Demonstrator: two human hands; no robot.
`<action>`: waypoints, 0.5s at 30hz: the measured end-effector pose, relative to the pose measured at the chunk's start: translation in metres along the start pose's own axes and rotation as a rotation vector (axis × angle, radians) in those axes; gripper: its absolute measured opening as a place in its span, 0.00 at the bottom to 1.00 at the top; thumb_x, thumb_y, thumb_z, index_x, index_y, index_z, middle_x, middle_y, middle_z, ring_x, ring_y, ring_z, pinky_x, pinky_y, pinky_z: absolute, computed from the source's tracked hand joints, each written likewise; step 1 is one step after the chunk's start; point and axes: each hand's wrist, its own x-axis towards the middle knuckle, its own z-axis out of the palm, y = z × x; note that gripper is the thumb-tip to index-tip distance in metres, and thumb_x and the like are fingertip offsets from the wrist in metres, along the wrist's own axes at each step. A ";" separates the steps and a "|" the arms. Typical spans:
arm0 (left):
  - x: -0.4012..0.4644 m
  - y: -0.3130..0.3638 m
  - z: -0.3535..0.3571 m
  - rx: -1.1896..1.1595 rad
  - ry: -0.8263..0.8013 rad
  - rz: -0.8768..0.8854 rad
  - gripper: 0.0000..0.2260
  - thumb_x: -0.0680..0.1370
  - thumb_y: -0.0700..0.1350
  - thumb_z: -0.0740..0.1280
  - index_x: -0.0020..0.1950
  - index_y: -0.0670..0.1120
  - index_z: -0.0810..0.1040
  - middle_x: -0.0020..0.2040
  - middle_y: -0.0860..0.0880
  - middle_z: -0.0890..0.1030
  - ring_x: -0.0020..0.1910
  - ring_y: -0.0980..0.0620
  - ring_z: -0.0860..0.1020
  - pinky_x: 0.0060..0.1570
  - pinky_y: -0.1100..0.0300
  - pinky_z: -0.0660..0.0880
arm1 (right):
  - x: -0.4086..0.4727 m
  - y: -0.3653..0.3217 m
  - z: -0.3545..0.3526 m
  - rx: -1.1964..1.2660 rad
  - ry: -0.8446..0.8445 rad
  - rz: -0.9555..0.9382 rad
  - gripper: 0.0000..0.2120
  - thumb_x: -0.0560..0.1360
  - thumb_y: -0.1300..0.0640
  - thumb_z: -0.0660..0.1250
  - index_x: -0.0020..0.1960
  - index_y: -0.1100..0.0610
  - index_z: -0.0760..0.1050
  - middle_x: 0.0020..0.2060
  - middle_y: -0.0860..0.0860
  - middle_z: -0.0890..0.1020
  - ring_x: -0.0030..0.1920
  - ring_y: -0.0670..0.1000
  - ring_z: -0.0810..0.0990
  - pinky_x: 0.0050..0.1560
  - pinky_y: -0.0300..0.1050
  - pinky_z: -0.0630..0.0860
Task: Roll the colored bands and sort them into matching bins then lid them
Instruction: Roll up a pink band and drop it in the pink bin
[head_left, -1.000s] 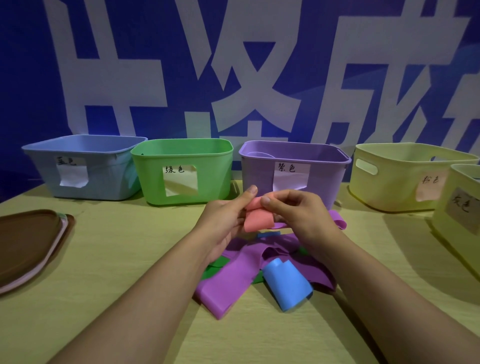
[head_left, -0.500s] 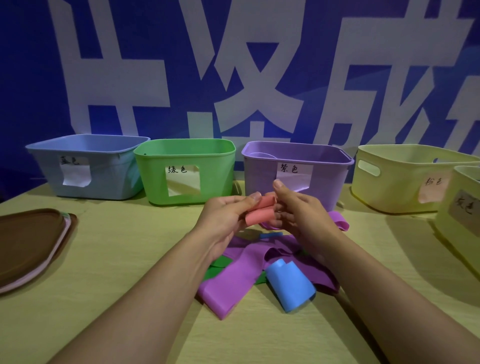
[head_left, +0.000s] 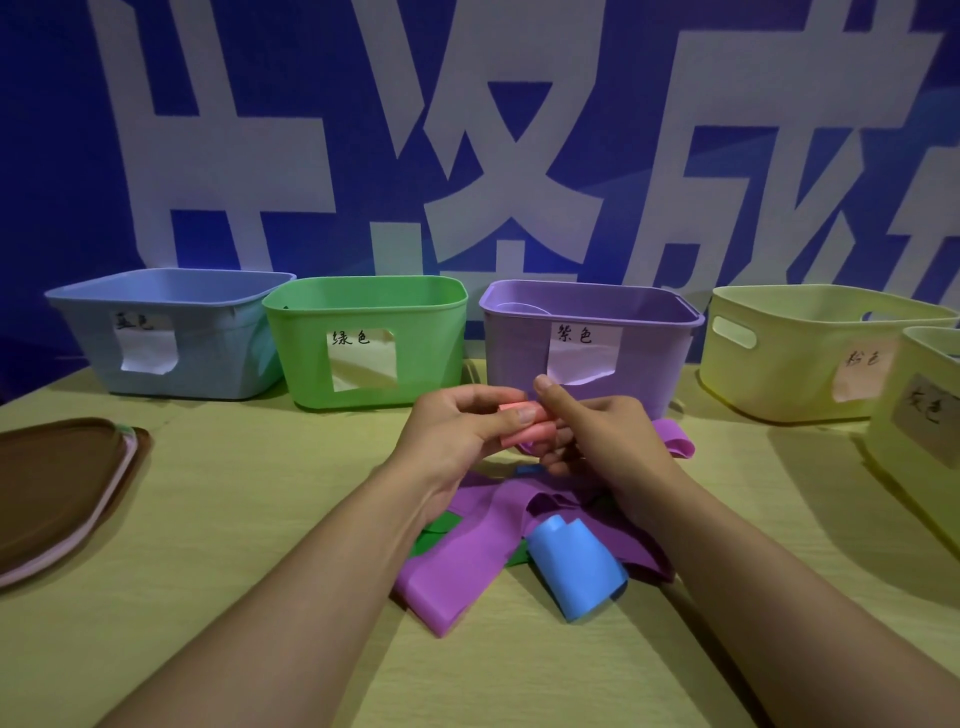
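Note:
A pink band (head_left: 524, 432), rolled into a tight tube, is held above the table in front of the purple bin (head_left: 587, 348). My left hand (head_left: 457, 436) grips its left end with thumb on top. My right hand (head_left: 597, 431) pinches its right end, thumb raised. Below the hands lies a loose heap: a wide purple band (head_left: 457, 571), a curled blue band (head_left: 571, 566) and a bit of green band (head_left: 434, 538). A row of labelled bins stands behind: blue (head_left: 171, 332), green (head_left: 369, 338), purple, and two pale yellow ones (head_left: 810, 353) (head_left: 924, 415).
A stack of brown and pink lids (head_left: 57, 493) lies at the table's left edge. A blue banner with large white characters (head_left: 467, 130) forms the back wall. Another purple loop (head_left: 672, 441) lies right of my right hand.
The pink band has gone from a half-open fold to a tight roll between my fingers. Both hands stayed in place above the heap.

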 end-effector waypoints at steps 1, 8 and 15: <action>0.000 0.000 0.000 0.005 0.004 0.002 0.09 0.73 0.27 0.72 0.52 0.34 0.81 0.47 0.36 0.86 0.43 0.44 0.87 0.44 0.59 0.84 | 0.000 0.000 0.000 -0.012 0.007 -0.013 0.23 0.77 0.42 0.72 0.42 0.64 0.85 0.33 0.58 0.85 0.29 0.50 0.82 0.36 0.43 0.80; 0.000 0.000 0.000 -0.004 0.013 -0.026 0.11 0.72 0.26 0.73 0.53 0.34 0.82 0.52 0.33 0.85 0.51 0.39 0.86 0.55 0.54 0.83 | 0.006 0.006 0.002 0.047 -0.003 -0.054 0.21 0.77 0.49 0.73 0.44 0.69 0.83 0.33 0.61 0.84 0.32 0.52 0.80 0.41 0.47 0.83; 0.000 0.003 -0.001 -0.074 -0.025 -0.081 0.10 0.74 0.27 0.71 0.53 0.37 0.81 0.46 0.40 0.86 0.42 0.50 0.87 0.45 0.64 0.83 | 0.008 0.007 -0.001 0.084 -0.070 -0.056 0.16 0.79 0.52 0.72 0.48 0.67 0.83 0.33 0.55 0.84 0.32 0.48 0.80 0.37 0.39 0.78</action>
